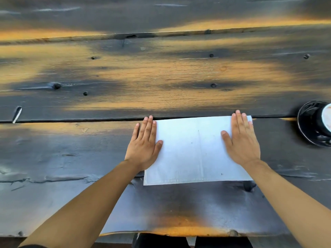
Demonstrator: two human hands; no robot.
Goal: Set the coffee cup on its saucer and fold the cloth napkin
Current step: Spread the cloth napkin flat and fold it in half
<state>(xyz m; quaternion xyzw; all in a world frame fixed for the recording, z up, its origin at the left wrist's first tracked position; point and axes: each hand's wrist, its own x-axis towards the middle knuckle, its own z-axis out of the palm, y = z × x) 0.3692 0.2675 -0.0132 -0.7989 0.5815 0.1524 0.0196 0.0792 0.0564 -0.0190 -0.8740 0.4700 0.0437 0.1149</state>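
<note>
— Where the white rectangular cloth napkin (197, 151) lies, near the front edge of the dark, scorched-looking plank table (161, 77), how are the hands placed?

— Flat, both of them. The left hand (145, 144) presses on the napkin's left edge, fingers straight and close together, thumb angled onto the cloth. The right hand (241, 138) rests palm-down on the right side, fingers reaching the far right corner. Neither one pinches or curls round anything.

— And the cup?

— At the right border of the view, a white cup (326, 120) stands on a glossy black round saucer (308, 122), well apart from the napkin. Both are partly cut off.

— Is the napkin folded?

— A crease line runs down its middle; I cannot tell the layers.
</note>
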